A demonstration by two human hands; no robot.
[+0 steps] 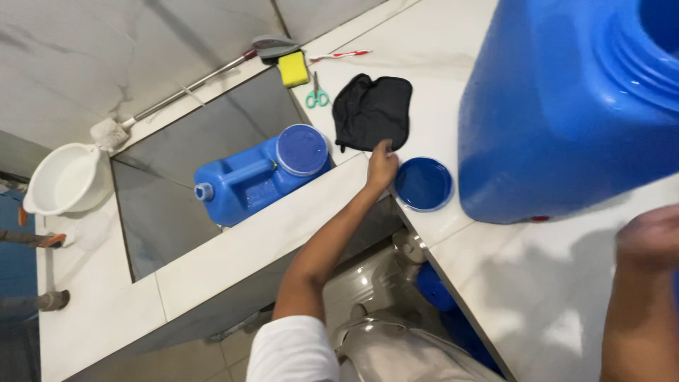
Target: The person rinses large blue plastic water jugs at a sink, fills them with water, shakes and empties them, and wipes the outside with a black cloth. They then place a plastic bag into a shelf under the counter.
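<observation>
My left hand [381, 165] reaches across the white counter [495, 283], its fingertips resting at the lower edge of a black cloth [372, 110] and just left of a round blue lid [423, 184]. The hand holds nothing that I can see. My right hand [651, 237] is blurred at the right edge, close to the base of a big blue water container [566, 106] that stands on the counter; its fingers are not clear.
A blue jerrycan with a capped spout [258, 177] lies on its side in the sunken grey basin [170, 212]. Green scissors [317, 95], a yellow sponge [293, 68], a toothbrush [339, 54] and a long-handled brush [184, 92] lie at the back. A white basin [64, 178] sits far left.
</observation>
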